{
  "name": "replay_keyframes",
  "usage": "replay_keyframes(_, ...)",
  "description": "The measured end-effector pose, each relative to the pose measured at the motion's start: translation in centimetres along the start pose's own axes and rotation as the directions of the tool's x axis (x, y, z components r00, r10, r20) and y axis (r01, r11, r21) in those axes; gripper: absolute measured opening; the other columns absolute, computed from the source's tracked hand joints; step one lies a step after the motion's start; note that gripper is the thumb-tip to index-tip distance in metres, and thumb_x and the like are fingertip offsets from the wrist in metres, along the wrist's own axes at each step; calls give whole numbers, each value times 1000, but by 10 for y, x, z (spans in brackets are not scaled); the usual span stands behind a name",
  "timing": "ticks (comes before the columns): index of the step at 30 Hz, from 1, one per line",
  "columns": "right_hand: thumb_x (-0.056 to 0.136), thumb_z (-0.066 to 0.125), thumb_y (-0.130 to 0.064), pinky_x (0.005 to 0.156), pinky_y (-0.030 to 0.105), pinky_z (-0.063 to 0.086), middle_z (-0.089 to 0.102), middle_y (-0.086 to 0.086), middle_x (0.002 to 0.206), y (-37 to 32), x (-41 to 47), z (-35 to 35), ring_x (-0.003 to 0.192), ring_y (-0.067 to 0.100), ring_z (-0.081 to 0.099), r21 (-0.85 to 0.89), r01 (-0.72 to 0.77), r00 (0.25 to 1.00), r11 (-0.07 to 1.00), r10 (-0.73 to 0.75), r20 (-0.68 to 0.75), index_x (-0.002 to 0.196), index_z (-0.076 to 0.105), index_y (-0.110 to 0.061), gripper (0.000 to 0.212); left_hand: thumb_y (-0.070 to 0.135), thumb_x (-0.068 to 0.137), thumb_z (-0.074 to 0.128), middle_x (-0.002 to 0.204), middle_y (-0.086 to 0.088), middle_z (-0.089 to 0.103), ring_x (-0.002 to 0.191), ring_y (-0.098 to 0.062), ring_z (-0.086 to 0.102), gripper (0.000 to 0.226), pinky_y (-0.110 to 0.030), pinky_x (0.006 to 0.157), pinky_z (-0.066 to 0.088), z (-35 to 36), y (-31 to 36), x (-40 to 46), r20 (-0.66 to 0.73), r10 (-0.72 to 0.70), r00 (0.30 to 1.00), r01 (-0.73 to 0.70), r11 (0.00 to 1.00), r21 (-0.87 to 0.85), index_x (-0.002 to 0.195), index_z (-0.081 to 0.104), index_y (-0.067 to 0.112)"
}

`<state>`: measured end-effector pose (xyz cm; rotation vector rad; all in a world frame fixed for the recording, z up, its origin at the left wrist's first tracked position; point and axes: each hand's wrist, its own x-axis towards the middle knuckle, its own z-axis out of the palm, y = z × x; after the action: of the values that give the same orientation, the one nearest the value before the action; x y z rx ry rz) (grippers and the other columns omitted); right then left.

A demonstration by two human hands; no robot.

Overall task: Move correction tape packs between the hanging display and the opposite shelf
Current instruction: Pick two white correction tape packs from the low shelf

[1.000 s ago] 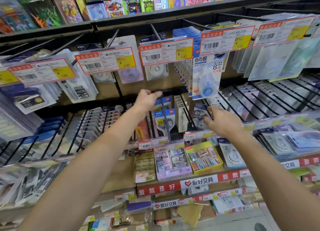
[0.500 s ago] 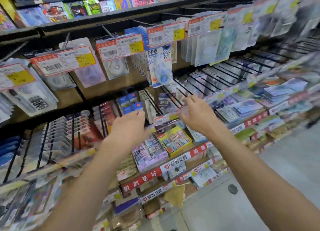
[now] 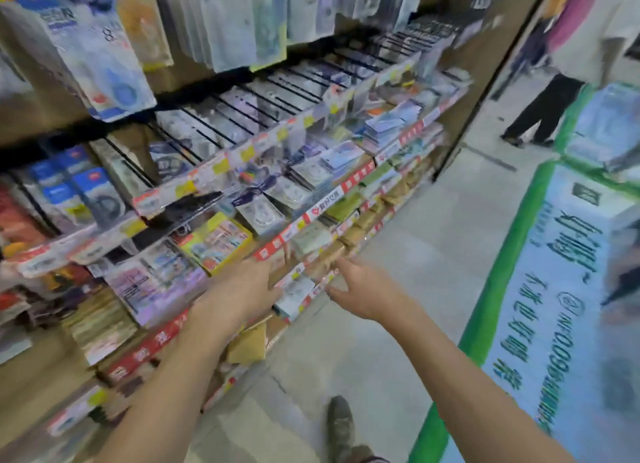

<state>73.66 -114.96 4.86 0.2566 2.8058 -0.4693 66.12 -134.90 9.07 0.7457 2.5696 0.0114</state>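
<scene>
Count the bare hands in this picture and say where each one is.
2. The left hand reaches at the lower shelf edge; the right hand is beside it, over the floor. Neither visibly holds anything.

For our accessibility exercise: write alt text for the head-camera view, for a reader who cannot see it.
Motion-blurred view down a stationery aisle: a person's left hand and right hand reach forward, open and holding nothing, near a shelf edge beneath hanging packs. Another person stands farther down the aisle.
</scene>
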Motion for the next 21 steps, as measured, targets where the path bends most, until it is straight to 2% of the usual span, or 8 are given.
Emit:
replay_keyframes(2,99,55,-37,100,37,40,54,12,140,22,-12,6,128,33,52,46,-49,999,998,49,3,146,43,-18,53,44,103,49,129,-7,57,113,-27,58,38,-32,78,45,-12,23,14,-38,44,998,-43,999,29,129,49,17)
replay_keyframes(6,99,54,-38,105,33,38,53,8,142,75,-26,11,131,26,50,161,-175,985,971,173,26,143,47,-13,51,50,100,47,122,-6,58,108,-28,59,37,-39,86,51,-36,81,51,-113,121,986,-115,992,60,117,51,18)
replay_keyframes(11,101,52,-38,98,30,39,55,5,139,155,-23,-8,126,23,53,262,-259,964,930,266,10,138,51,-16,43,50,102,46,130,-6,57,117,-27,57,44,-40,90,51,-62,172,102,-223,214,951,-191,974,122,129,51,16)
replay_keyframes(15,98,54,-43,101,30,40,54,5,140,232,-3,-37,128,22,52,310,-295,950,904,311,-2,141,49,-17,50,49,103,43,128,-4,55,118,-26,56,43,-38,85,46,-74,245,165,-220,262,940,-225,957,181,129,50,16)
replay_keyframes(19,99,54,-42,101,31,41,54,4,140,312,19,-73,127,22,53,299,-312,940,902,339,-42,141,49,-19,48,48,102,45,133,-4,55,123,-26,55,44,-39,93,46,-91,304,224,-231,268,935,-227,955,190,133,50,17)
replay_keyframes(21,99,52,-42,102,33,43,54,3,140,348,33,-91,128,22,52,288,-305,941,908,333,-54,142,48,-19,48,48,102,46,132,-3,57,123,-25,55,44,-38,92,45,-100,327,256,-243,242,939,-199,962,189,133,51,18)
